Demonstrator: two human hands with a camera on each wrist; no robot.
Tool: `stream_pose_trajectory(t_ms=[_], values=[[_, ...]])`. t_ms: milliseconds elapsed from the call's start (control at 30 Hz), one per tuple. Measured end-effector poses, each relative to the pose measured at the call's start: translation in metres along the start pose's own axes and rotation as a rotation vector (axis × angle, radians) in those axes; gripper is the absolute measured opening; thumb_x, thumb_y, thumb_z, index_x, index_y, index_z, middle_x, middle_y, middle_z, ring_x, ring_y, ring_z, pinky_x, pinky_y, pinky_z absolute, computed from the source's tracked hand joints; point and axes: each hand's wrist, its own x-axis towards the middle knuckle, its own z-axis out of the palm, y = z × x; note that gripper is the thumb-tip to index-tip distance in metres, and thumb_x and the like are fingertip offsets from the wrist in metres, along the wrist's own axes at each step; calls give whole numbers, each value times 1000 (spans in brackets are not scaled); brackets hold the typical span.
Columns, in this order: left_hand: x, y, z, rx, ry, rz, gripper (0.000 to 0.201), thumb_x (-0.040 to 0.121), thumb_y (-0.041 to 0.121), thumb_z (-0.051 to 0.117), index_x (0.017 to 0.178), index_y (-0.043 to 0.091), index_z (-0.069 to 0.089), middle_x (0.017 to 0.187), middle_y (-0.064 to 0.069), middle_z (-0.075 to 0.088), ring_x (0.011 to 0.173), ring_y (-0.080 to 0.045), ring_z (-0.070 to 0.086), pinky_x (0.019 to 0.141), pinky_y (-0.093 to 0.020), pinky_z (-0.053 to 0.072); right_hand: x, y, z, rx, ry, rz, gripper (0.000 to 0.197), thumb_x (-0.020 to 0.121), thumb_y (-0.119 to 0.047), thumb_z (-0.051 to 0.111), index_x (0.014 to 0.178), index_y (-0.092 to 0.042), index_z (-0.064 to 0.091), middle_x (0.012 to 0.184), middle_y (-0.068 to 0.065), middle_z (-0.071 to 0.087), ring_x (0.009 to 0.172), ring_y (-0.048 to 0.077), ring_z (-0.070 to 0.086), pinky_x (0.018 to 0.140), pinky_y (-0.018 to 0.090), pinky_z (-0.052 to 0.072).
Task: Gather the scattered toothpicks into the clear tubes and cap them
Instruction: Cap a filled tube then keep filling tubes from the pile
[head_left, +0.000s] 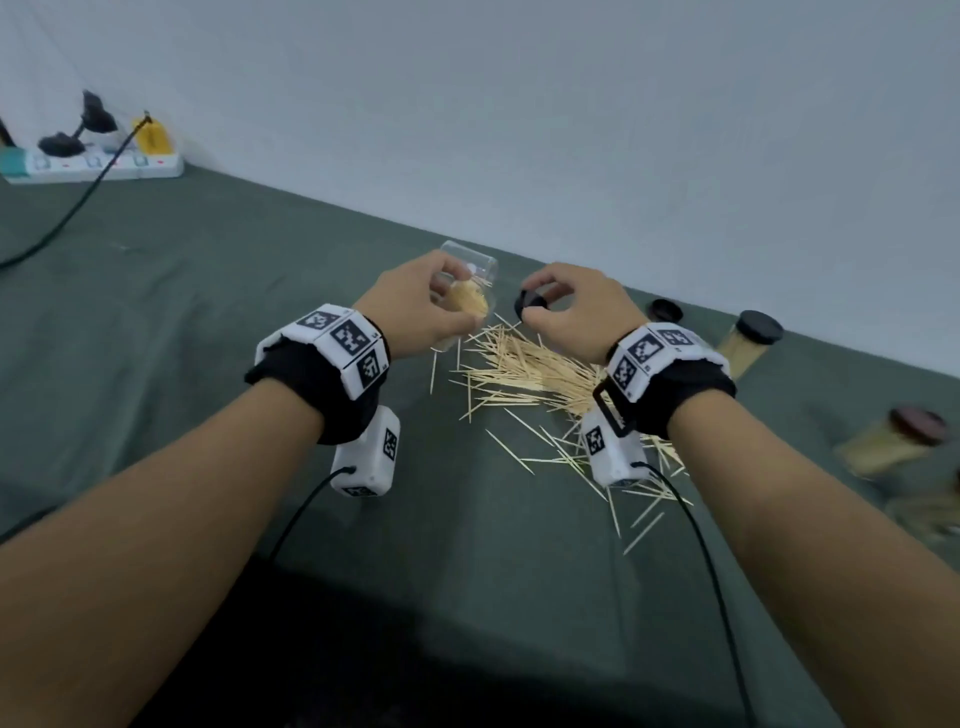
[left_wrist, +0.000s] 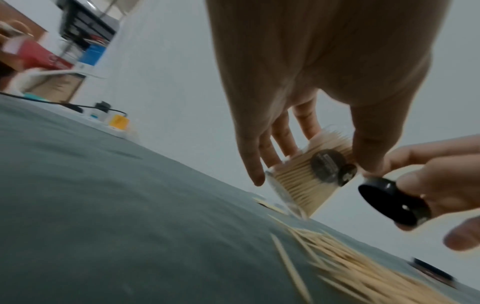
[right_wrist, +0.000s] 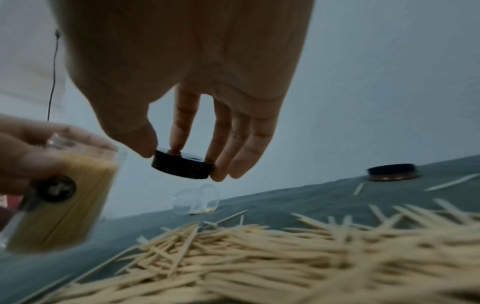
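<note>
Clear tubes (head_left: 466, 306): four visible. Black caps (head_left: 530, 304): four. Loose toothpicks (head_left: 524, 369): uncountable heap.

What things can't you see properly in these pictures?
- Head view: the left hand covers most of the held tube.
- Head view: the capped tube at the right edge is blurred.
- Right wrist view: the empty tube behind the black cap is faint; its contents are unclear.

A clear tube (head_left: 465, 306) packed with toothpicks hangs tilted at frame centre, uncapped. Just right of it is a black cap (head_left: 530, 305), apart from the tube's mouth. Loose toothpicks (head_left: 535, 376) lie heaped below them on the cloth. Two capped, filled tubes (head_left: 748, 345) lie at right.
</note>
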Motion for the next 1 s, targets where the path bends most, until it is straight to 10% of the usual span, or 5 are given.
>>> stream_pose_trajectory(t_ms=[267, 1000], values=[[-24, 45, 52, -22, -122, 107, 51, 77, 43, 78, 119, 30, 53, 103, 15, 56, 90, 5, 56, 67, -8, 40, -74, 41, -50, 189, 71, 37, 26, 80, -45, 68, 106, -42, 66, 102, -17, 67, 97, -2, 62, 91, 36, 52], [-43, 69, 63, -4, -214, 138, 49, 77, 46, 77, 118, 34, 54, 103, 15, 61, 92, 3, 61, 72, -11, 43, -110, 33, -36, 368, 62, 8, 39, 77, -50, 73, 114, -37, 68, 104, -9, 70, 94, 12, 69, 85, 44, 57]])
